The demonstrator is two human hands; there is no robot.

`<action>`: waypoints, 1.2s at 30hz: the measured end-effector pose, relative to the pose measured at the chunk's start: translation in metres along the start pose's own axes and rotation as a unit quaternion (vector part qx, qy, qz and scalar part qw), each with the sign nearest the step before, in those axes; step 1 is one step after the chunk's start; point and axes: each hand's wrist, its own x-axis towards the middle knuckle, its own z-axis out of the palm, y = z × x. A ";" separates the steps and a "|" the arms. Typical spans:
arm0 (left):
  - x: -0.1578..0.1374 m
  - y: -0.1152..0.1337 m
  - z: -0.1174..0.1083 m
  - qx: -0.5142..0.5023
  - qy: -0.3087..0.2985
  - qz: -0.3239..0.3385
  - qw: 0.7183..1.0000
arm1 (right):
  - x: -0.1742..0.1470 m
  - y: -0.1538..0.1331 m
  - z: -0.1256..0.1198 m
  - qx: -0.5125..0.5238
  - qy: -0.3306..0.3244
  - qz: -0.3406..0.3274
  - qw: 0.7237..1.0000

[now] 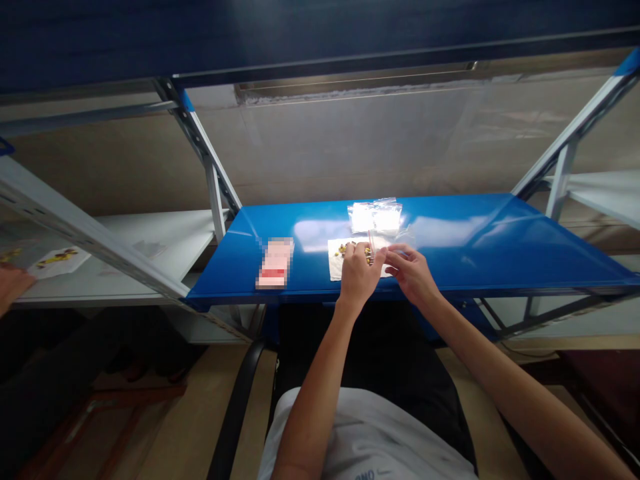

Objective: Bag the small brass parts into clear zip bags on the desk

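Note:
My left hand (357, 275) is curled over a white sheet (336, 269), its thumb close to my other hand. Small gold-coloured pieces (341, 251) lie on the sheet around its fingertips. Between my hands is a small clear zip bag (371, 239) with a thin red line along its edge. My right hand (413, 272) pinches at the bag from the right with bent fingers. Just what the left fingertips grip is partly hidden behind the hand. Two clear bags, one a bag with white contents (362, 217) and beside it a similar bag (388, 216), lie beyond the sheet.
A pixelated pink rectangle (275, 263) lies on the blue table (460, 247) at left. Grey metal posts (200, 143) flank the table, and a dark shelf (320, 40) hangs overhead. Another person's hand (13, 283) is at the white shelf (150, 267) on the far left.

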 end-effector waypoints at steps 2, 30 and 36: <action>0.005 0.002 -0.002 -0.036 -0.020 -0.008 0.999 | -0.002 -0.001 0.001 0.008 -0.021 0.012 1.000; 0.154 -0.030 0.022 -0.204 -0.089 -0.181 0.958 | 0.138 -0.029 0.012 -0.390 -0.011 -0.260 0.883; 0.157 -0.049 0.033 -0.112 -0.043 -0.159 0.980 | 0.152 -0.015 0.016 -0.520 -0.032 -0.280 0.806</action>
